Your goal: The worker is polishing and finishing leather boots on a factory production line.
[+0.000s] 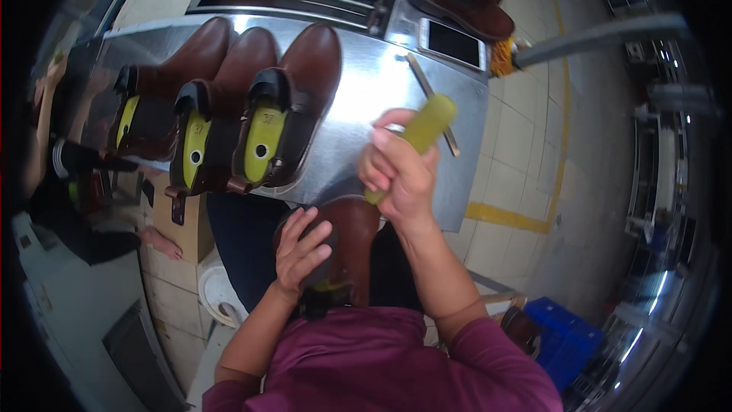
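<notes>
The left hand (pixel 301 248) lies spread over the heel end of a glossy brown leather boot (pixel 352 236) held in the person's lap, just below the edge of the shiny steel tabletop (pixel 366 99). The right hand (pixel 400 168) is closed tight round a yellow-green tool handle (pixel 423 133) (its tip sits at the boot's toe). Three more brown boots on yellow-green lasts (pixel 263 141) lie side by side on the tabletop, with a white smartphone (pixel 451 43) further back.
</notes>
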`<state>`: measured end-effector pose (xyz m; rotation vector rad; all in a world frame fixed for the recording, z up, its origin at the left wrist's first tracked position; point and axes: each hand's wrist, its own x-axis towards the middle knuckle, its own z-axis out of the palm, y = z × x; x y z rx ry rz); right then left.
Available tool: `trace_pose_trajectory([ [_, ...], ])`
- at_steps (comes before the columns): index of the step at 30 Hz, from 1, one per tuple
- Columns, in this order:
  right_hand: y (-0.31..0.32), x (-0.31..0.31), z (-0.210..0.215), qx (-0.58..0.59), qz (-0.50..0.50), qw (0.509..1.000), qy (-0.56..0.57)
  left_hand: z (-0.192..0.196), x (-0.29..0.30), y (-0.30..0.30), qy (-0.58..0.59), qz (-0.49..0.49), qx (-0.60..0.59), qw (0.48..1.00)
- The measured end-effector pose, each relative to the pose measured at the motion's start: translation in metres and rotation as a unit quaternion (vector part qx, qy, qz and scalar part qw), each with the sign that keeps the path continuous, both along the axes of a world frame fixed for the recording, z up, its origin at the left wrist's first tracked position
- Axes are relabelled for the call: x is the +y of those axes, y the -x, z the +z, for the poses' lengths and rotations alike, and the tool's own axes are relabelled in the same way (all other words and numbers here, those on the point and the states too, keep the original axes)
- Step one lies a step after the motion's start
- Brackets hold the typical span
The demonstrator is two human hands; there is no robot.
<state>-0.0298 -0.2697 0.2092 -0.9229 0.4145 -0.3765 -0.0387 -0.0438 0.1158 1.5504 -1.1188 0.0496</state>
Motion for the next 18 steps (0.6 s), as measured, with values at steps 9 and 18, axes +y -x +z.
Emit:
trace_pose_trajectory([
  [9, 0.015, -0.012, -0.003, -0.072, -0.084, 0.992, -0.067, -0.011, 0.004, 0.005, -0.006, 0.033, -0.039, 0.999],
  [18, 0.006, -0.008, -0.012, -0.063, -0.059, 0.99, -0.113, 0.005, -0.003, 0.003, 0.0, 0.038, -0.039, 0.999],
])
